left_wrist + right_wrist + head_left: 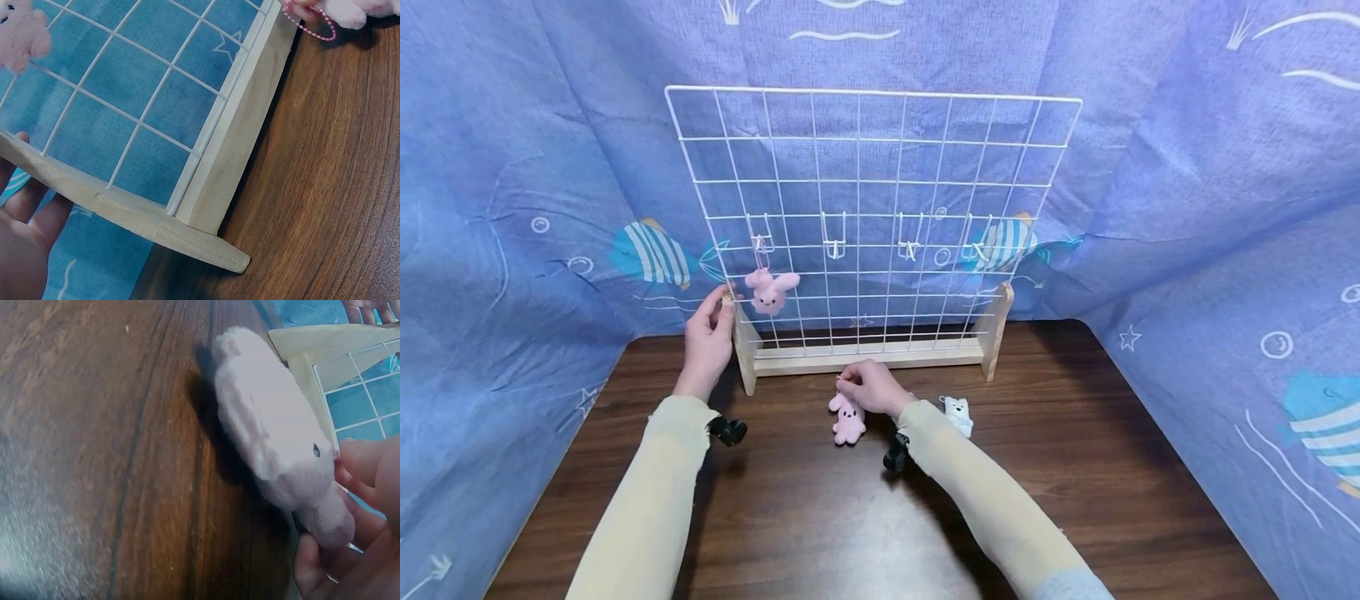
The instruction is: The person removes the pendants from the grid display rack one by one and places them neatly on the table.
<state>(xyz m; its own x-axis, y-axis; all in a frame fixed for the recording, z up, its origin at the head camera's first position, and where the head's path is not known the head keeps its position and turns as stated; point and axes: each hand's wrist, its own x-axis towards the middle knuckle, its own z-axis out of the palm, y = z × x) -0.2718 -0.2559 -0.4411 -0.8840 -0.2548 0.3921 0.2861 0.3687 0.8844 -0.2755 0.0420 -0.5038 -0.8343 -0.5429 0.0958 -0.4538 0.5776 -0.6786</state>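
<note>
My right hand [876, 387] pinches the pink bead chain [325, 28] of a pink bunny plush keychain [849, 423] low over the table. In the right wrist view the bunny's body [269, 412] shows large, with an ear by my fingers. My left hand [707, 342] grips the wooden left side [125, 209] of a white wire grid rack [880, 217]; some of its fingers pass behind the wood in the left wrist view. Another pink bunny keychain [768, 293] hangs from the leftmost hook [762, 243] on the grid.
Three more white hooks, among them a middle one [834, 248], line the grid to the right. A white bear plush keychain [957, 415] lies beside my right forearm. The brown wooden table [820, 533] is enclosed by a blue fish-print cloth [1187, 208].
</note>
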